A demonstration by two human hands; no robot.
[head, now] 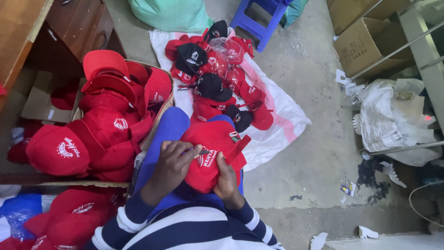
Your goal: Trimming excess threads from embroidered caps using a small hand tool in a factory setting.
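Your left hand (172, 163) is curled around a small dark tool (202, 151), its tip resting on the white embroidery of the red cap (210, 155) in your lap. Your right hand (227, 178) is closed on the cap's lower edge from underneath, bracing it against your blue-clad knee. From the way the tip sits on the stitching, you look to be mid-trim on the embroidered front; what kind of tool it is I cannot tell. The next move probably calls for keeping the fabric taut with the right hand and working the tip in short, careful strokes so the cloth isn't nicked.

Just to your left, a cardboard box (44, 99) overflows with a heap of red caps (108, 125). Ahead of your knees, red and black caps (217, 78) lie piled on a white sack (282, 115) spread on the concrete floor, with a blue plastic stool (256, 18) beyond them.
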